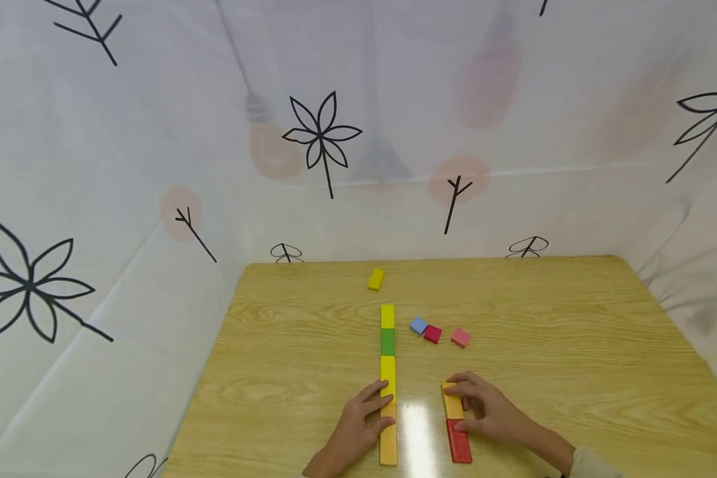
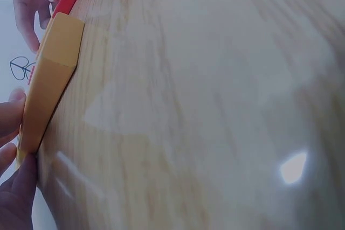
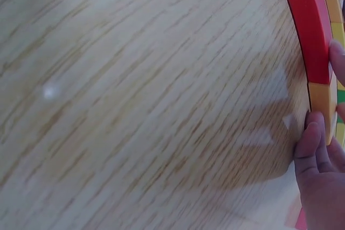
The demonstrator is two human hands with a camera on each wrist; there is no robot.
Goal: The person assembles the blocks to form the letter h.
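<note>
Your curled right hand holds the orange-and-red row, nearly parallel to the long row leftward, touched by your loosely extended left hand.

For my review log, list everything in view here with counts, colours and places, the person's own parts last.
Table: one, light wood-grain, under the blocks
Backdrop: one, white with black plant prints and pinkish shapes, behind and beside the table
Left row: four visible blocks, yellow, green, yellow, orange from far to near
Right row: two blocks, orange, then red nearer
Loose block: one, yellow, beyond the left row
Blue block: one, blue, right of the left row
Crimson block: one, crimson, beside the blue
Pink block: one, pink, right of the crimson
Left hand: one, touching the left row
Right hand: one, on the right row
Right sleeve: one, pale, at the wrist
</note>
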